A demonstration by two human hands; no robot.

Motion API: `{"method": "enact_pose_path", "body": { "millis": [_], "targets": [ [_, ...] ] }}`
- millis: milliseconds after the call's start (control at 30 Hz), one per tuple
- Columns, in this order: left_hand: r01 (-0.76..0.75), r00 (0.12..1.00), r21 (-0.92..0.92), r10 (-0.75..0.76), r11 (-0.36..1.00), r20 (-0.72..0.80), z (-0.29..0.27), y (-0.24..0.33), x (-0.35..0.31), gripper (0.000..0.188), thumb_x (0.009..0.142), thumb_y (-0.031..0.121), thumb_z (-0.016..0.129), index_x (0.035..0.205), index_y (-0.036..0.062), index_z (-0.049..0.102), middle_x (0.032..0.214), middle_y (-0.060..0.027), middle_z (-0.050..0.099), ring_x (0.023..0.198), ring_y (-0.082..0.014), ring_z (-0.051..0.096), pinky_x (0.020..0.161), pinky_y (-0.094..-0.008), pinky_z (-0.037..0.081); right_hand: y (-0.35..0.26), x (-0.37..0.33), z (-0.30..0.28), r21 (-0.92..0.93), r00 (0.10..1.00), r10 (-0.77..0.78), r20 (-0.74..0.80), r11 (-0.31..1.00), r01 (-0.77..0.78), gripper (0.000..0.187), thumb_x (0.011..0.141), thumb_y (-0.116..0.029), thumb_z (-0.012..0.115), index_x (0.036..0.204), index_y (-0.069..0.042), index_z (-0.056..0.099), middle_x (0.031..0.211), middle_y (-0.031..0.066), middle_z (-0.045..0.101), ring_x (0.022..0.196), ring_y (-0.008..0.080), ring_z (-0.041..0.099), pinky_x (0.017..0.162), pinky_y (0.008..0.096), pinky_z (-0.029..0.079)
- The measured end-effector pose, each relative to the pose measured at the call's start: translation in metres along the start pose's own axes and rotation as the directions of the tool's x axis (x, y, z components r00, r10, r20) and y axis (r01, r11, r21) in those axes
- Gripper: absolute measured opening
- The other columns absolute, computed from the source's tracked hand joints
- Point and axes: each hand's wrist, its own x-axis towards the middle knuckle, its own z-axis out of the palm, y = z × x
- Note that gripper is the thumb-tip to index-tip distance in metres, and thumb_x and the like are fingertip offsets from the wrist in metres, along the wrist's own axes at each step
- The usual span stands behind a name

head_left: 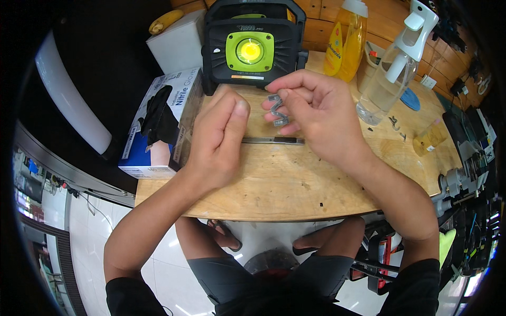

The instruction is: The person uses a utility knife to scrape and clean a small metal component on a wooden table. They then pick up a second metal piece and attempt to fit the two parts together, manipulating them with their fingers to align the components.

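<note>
Between the thumb and forefinger of my right hand (pixel 321 113) is a small grey zigzag strip (pixel 279 110), with flat tabs at both ends. It is held up over the wooden table (pixel 253 189), in front of the lit work lamp (pixel 250 50). My left hand (pixel 219 139) is closed, thumb laid over the curled fingers; whatever may be inside is hidden. Beneath and between the hands lies a slim silver tool with a dark end, like a craft knife (pixel 274 140). Its left part passes behind my left hand.
Left of my left hand stands a nitrile glove box (pixel 179 89) with a black glove sticking out. A yellow liquid bottle (pixel 345 42), a clear spray bottle (pixel 392 73), a blue lid (pixel 409 99) and a small amber jar (pixel 429 138) stand or lie to the right. Small dark scraps dot the tabletop.
</note>
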Motion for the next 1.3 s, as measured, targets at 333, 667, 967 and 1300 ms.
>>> {"method": "enact_pose_path", "body": {
  "millis": [333,667,967,1300],
  "targets": [
    [-0.14,0.99,0.122,0.14,0.983,0.008,0.002,0.023,-0.001,0.009,0.09,0.001,0.073,0.095,0.0016,0.065,0.085,-0.0034,0.057,0.065,-0.0105,0.053,0.055,-0.0238,0.041,0.008,0.002,-0.001,0.015,0.997,-0.079,0.001,0.997,0.079,0.017,0.101,-0.002,0.054,0.108,0.005,0.068,0.086,0.0113,0.075,0.079,0.0114,0.072,0.063,0.0253,0.056],
    [-0.096,0.991,0.183,0.112,0.978,-0.078,0.012,0.008,0.004,0.023,0.086,0.004,0.081,0.103,0.0033,0.066,0.094,-0.0048,0.06,0.073,-0.0095,0.06,0.055,-0.0223,0.046,0.012,-0.004,0.007,-0.01,1.0,-0.012,0.008,1.0,0.012,0.019,0.099,-0.001,0.057,0.115,0.008,0.063,0.087,0.0087,0.073,0.077,0.0094,0.068,0.068,0.0266,0.058],
    [-0.115,0.985,0.263,0.144,0.958,-0.093,0.008,0.011,0.005,0.022,0.084,0.002,0.079,0.102,0.0034,0.066,0.092,-0.006,0.061,0.073,-0.0141,0.059,0.061,-0.0267,0.045,0.011,-0.006,0.011,0.012,1.0,-0.011,0.001,1.0,0.011,0.017,0.099,-0.002,0.058,0.114,0.005,0.065,0.088,0.0085,0.074,0.077,0.0084,0.068,0.067,0.026,0.058],
    [-0.149,0.982,0.306,0.176,0.94,-0.062,0.006,0.004,0.007,0.014,0.084,-0.004,0.075,0.096,0.0012,0.069,0.09,-0.0085,0.064,0.073,-0.018,0.062,0.064,-0.03,0.049,0.02,-0.008,0.012,-0.066,0.997,-0.074,-0.02,0.995,0.073,0.014,0.099,-0.001,0.058,0.108,0.006,0.066,0.086,0.0081,0.074,0.075,0.0064,0.065,0.063,0.0237,0.053]
  ]
}}
